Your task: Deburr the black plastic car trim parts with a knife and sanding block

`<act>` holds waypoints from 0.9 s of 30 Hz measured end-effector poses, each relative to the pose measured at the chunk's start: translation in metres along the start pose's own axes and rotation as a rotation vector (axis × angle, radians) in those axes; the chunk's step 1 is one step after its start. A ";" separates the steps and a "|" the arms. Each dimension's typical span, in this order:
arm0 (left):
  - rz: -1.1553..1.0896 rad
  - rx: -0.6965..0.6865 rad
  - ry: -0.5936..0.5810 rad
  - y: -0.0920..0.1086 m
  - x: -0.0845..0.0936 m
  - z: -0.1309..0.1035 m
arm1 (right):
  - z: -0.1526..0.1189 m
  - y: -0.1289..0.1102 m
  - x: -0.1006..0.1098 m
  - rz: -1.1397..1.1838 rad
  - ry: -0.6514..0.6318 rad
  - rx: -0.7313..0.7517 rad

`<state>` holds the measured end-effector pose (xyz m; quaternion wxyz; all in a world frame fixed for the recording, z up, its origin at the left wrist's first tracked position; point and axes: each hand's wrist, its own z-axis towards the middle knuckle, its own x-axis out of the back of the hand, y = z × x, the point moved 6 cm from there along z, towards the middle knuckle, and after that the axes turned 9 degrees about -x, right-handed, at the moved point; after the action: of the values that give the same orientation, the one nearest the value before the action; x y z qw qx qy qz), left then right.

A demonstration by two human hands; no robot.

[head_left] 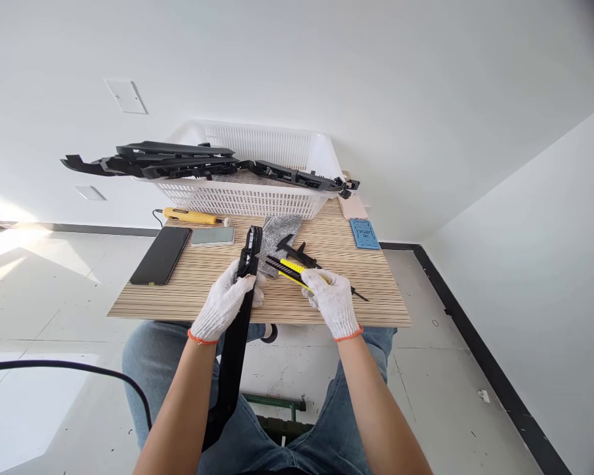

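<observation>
My left hand (224, 298), in a white knit glove with an orange cuff, is closed around a long black plastic trim piece (235, 343). The piece slants from above the table edge down toward my lap, and its slotted end (251, 245) points away from me. In my gloved right hand (330, 300) is a yellow and black utility knife (292, 269). Its blade points left, close to the slotted end; whether it touches cannot be told. Behind the knife, a black caliper (299, 252) lies partly on a grey cloth (283, 229).
A white basket (247, 196) holding several black plastic trims (178, 161) stands at the back. On the wooden table (178, 303) are a black phone (161, 256), a grey-green block (212, 236), a yellow rotary tool (191, 216) and a blue pad (364, 233). A black cable (79, 367) crosses at lower left.
</observation>
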<state>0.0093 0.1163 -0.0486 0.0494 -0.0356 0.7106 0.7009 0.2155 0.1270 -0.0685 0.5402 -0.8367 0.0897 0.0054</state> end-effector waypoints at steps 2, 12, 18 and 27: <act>0.009 -0.002 -0.002 0.000 0.000 0.000 | 0.000 0.000 -0.001 -0.017 -0.018 -0.003; 0.016 -0.010 -0.026 -0.001 0.000 0.001 | -0.001 -0.001 0.003 0.032 0.032 0.009; 0.054 -0.021 -0.046 0.001 0.000 -0.001 | 0.000 0.000 -0.001 0.006 -0.037 -0.013; 0.185 -0.015 0.004 0.010 0.002 -0.004 | 0.001 0.001 -0.002 -0.035 -0.044 -0.017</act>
<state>0.0056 0.1123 -0.0385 -0.0169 0.0284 0.7057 0.7077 0.2133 0.1278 -0.0693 0.5351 -0.8423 0.0630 0.0149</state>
